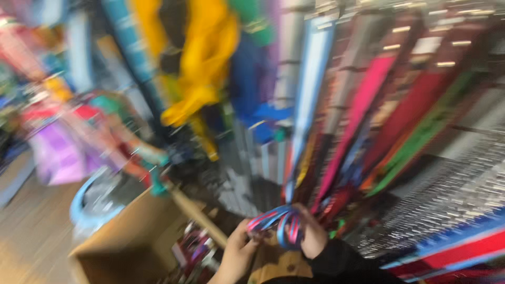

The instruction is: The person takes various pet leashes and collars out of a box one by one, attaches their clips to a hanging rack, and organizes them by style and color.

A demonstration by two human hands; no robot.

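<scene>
The view is heavily blurred by motion. Low in the middle, my left hand (238,256) and my right hand (313,235) both close on a bunch of blue, pink and white straps (280,223). A dark sleeve covers my right forearm. Above the bunch, several long coloured straps (363,115) hang from a rack, in pink, red, green and pale blue. The bunch seems to be the looped lower ends of some of these.
An open cardboard box (131,239) with colourful packets inside stands below left. Yellow and blue fabric (202,68) hangs at the top centre. A purple bag (55,152) and a pale blue tub (92,202) sit at the left on a wooden floor. Metal grid shelving (463,184) is at the right.
</scene>
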